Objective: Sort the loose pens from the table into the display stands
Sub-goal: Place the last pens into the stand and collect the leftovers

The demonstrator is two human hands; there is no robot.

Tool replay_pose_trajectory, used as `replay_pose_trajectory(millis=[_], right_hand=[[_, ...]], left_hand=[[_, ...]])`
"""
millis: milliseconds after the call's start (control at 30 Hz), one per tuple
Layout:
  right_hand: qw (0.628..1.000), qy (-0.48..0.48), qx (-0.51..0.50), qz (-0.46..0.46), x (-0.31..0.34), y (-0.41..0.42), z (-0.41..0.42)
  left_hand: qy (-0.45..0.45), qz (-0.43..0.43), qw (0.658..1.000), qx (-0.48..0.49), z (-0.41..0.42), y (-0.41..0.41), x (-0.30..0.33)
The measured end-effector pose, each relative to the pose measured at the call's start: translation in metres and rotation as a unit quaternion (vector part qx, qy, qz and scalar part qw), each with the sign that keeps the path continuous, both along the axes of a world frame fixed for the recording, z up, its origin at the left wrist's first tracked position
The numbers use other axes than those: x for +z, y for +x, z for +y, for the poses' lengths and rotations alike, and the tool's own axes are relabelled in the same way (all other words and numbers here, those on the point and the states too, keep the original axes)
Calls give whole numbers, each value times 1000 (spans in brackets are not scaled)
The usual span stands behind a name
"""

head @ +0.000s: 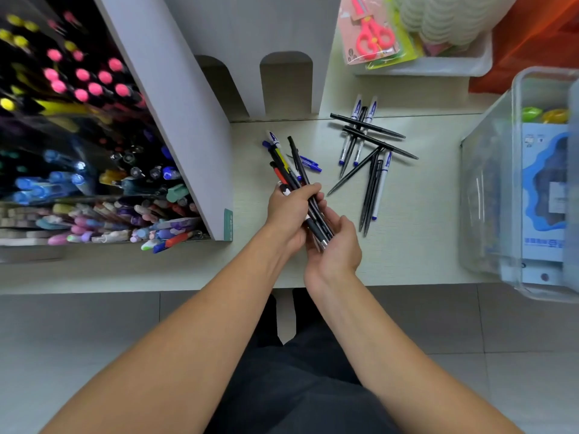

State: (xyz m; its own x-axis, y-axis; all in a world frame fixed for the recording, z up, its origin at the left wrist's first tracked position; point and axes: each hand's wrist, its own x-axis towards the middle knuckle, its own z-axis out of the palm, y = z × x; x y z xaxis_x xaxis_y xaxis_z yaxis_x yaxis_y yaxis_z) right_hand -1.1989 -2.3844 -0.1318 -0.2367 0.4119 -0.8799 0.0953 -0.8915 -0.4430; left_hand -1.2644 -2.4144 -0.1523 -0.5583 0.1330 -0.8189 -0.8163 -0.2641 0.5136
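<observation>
1. Head view: the left hand (289, 208) has its fingers (308, 191) curled round a bundle of pens (293, 170), gripping it near the lower end. The bundle's long axis runs from the palms up and slightly leftward, its tips fanning out above the worktop (423, 214).
2. The right hand (336, 245) cups the bundle's lower ends from beneath, fingers loosely bent against the barrels; I judge it steadies them and does not carry them.
3. The display stand (94, 151) sits to the left, nearer the left hand, so the bundle would have to swing leftward to reach its compartments.
4. More loose pens (369, 151) lie crossed on the worktop, up and right of the hands, nearer the right hand, and one blue pen (310, 164) lies just behind the bundle.
5. The stand is blurred; its compartment divisions are hard to make out, and how many pens are in the bundle I cannot tell.
</observation>
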Motion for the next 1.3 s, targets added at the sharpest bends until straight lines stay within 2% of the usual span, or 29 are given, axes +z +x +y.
replay_pose_trajectory(millis=[133, 200, 233, 267, 333, 400, 467, 500, 533, 567, 633, 667, 700, 733, 767, 800, 833, 867, 900, 933, 967, 1067, 1133, 1200, 1300], right_hand=[[991, 44, 129, 0, -8, 7, 9], [970, 155, 185, -14, -12, 7, 31], [938, 253, 237, -27, -14, 3, 44], [879, 363, 306, -34, -15, -5, 58], [724, 515, 459, -19, -23, -33, 75], [572, 578, 582, -22, -38, -70, 74], [443, 618, 646, -63, -54, -99, 63], [393, 637, 657, -88, -59, -108, 57], [361, 648, 662, -107, -62, -112, 54], [344, 650, 667, -120, -61, -113, 53], [353, 635, 676, -123, -50, -105, 59], [387, 617, 675, -117, -45, -99, 66], [445, 592, 663, -112, -40, -92, 73], [519, 553, 643, -110, -35, -85, 78], [620, 483, 610, -99, -29, -78, 81], [733, 372, 567, -62, -21, -71, 80], [833, 216, 509, -2, -13, -63, 76], [889, 58, 450, 60, -3, -56, 70], [907, -51, 405, 102, 6, -53, 62], [912, -101, 376, 128, 11, -52, 55], [918, -111, 354, 140, 17, -52, 48], [938, -54, 309, 150, 34, -58, 38], [934, -7, 311, 177, 58, -58, 38], [917, 57, 325, 224, 90, -56, 36], [868, 182, 383, 259, 142, -51, 21]], left_hand=[[-15, 15, 1000, -2, -5, 2, -3], [-50, 48, 997, -27, -16, -1, -5], [-77, 66, 994, -50, -24, -2, -5], [-109, 85, 987, -81, -32, -2, -5], [-169, 116, 970, -131, -47, -1, -3], [-203, 128, 960, -142, -59, 1, 1], [-206, 124, 961, -137, -66, 3, 8], [-199, 120, 963, -134, -69, 4, 12], [-191, 115, 965, -135, -72, 5, 16], [-184, 109, 967, -140, -75, 6, 20], [-176, 105, 967, -151, -79, 7, 26], [-172, 107, 967, -156, -81, 8, 29], [-165, 109, 967, -160, -82, 9, 31], [-155, 110, 968, -163, -82, 9, 34], [-144, 113, 969, -165, -83, 8, 37], [-132, 115, 970, -170, -83, 8, 41], [-122, 118, 969, -178, -85, 8, 45], [-111, 121, 968, -189, -86, 9, 50], [-99, 123, 966, -203, -88, 9, 55], [-89, 126, 963, -222, -90, 10, 59], [-81, 128, 959, -240, -92, 10, 64], [-69, 140, 951, -266, -100, 11, 84], [-67, 160, 949, -263, -109, 8, 101], [-59, 189, 945, -259, -124, 3, 121], [-54, 234, 939, -245, -153, -1, 153]])
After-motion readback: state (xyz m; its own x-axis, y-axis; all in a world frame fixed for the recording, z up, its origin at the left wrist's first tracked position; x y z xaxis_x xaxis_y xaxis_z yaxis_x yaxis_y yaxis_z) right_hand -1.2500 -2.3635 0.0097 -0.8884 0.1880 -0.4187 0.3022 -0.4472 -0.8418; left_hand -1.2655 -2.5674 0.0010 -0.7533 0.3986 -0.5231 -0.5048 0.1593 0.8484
